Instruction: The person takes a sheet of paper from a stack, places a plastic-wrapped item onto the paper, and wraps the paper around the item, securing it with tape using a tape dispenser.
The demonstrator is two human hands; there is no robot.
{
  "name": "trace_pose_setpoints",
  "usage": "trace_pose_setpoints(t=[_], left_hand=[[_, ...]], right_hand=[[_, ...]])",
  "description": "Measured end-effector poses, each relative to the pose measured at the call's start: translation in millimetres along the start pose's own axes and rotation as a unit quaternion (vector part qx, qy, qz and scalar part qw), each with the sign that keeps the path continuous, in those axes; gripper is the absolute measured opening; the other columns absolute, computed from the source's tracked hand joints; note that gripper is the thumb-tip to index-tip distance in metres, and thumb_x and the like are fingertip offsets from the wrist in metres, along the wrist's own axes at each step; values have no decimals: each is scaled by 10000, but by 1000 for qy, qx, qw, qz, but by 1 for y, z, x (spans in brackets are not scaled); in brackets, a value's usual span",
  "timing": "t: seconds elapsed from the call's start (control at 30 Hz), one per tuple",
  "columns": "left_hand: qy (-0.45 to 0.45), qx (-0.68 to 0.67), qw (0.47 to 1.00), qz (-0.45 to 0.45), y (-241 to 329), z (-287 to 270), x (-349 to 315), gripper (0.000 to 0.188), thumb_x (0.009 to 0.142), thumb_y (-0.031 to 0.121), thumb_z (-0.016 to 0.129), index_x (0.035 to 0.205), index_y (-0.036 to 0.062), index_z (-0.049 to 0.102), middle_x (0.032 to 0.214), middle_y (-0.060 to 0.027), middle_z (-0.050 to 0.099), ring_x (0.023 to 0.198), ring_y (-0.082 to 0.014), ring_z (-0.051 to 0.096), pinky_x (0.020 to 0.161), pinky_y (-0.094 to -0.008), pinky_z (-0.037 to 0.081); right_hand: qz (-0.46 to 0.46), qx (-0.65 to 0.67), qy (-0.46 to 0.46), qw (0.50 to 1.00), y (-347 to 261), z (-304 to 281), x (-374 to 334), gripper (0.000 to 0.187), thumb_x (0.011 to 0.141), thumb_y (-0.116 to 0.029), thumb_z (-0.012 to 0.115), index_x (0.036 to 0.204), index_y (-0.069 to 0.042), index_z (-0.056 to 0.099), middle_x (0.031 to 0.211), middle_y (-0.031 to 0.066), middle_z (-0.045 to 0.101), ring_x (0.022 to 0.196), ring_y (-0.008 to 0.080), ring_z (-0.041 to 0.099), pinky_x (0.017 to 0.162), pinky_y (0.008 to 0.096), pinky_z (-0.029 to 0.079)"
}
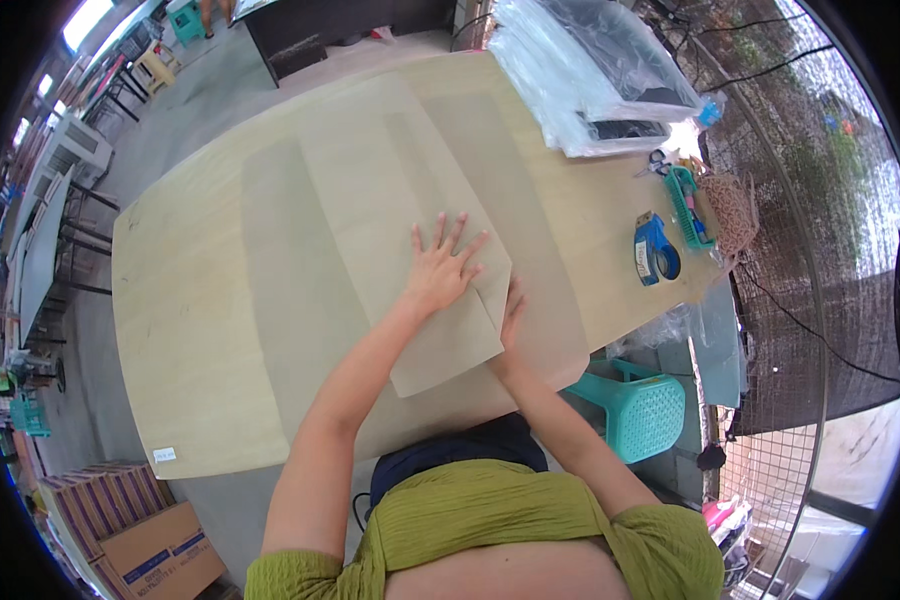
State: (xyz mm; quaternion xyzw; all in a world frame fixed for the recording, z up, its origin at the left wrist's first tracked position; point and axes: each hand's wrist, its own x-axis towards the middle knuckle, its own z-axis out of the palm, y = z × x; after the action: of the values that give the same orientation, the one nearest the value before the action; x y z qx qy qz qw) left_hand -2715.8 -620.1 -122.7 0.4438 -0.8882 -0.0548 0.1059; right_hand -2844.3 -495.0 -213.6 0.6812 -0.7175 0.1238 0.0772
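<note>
A long beige sheet [380,190], looking like paper or thin card, lies aslant over a larger greyish-beige sheet [280,270] on the table. Near its lower right end I see a crease and a folded corner. My left hand [445,268] lies flat on the beige sheet with its fingers spread, just above the crease. Against the sheet's right edge is my right hand [511,315], its fingers stretched along the edge. Part of that hand is hidden by the sheet, so whether it pinches the edge is unclear.
On the table's right side stand a blue tape dispenser [656,250], a green basket [688,208] and scissors [656,163]. Plastic-wrapped stacks [590,80] fill the far right corner. A turquoise stool [645,415] is beside the table, and cardboard boxes [160,555] stand at lower left.
</note>
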Motion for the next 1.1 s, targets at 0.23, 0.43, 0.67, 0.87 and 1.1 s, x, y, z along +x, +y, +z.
trace_pose_setpoints(t=[0.23, 0.43, 0.67, 0.87, 1.1], left_hand=[[11, -12, 1000, -18, -12, 1, -10, 545, 1028, 513, 354, 1551, 374, 290, 1657, -73, 156, 1505, -397, 151, 1140, -715, 81], [-4, 5, 999, -51, -3, 1, -2, 549, 1028, 516, 352, 1553, 371, 284, 1659, -69, 148, 1509, -388, 144, 1142, -715, 94], [21, -6, 997, -68, 16, 10, 19, 543, 1018, 511, 393, 1540, 385, 313, 1659, -58, 154, 1508, -380, 154, 1135, -727, 90], [38, 0, 996, -76, 15, 11, 23, 539, 1006, 495, 426, 1530, 402, 333, 1656, -43, 175, 1506, -367, 175, 1129, -725, 122], [20, -4, 998, -63, 22, 4, 29, 519, 1014, 480, 414, 1524, 413, 342, 1655, -29, 184, 1510, -359, 171, 1128, -721, 129]], right_hand=[[-246, 272, -244, 898, -3, -73, -63, 570, 872, -283, 670, 1340, 20, 550, 1425, 179, 510, 1333, 268, 472, 1078, 408, 410], [319, 719, -154, 597, 106, -56, 24, 541, 1001, -463, 554, 1246, 18, 585, 1129, 159, 681, 1025, 261, 659, 903, 400, 529], [298, 736, -370, 483, 86, -30, 120, 499, 1009, -360, 572, 1356, -9, 501, 1219, 165, 638, 1155, 284, 621, 940, 461, 532], [216, 789, -378, 435, 84, -20, 117, 473, 982, -249, 634, 1379, -56, 466, 1269, 115, 619, 1126, 240, 638, 903, 428, 558], [166, 530, -551, 623, 109, 2, 86, 412, 975, -229, 641, 1234, 71, 530, 1100, 153, 679, 953, 232, 702, 810, 357, 587]])
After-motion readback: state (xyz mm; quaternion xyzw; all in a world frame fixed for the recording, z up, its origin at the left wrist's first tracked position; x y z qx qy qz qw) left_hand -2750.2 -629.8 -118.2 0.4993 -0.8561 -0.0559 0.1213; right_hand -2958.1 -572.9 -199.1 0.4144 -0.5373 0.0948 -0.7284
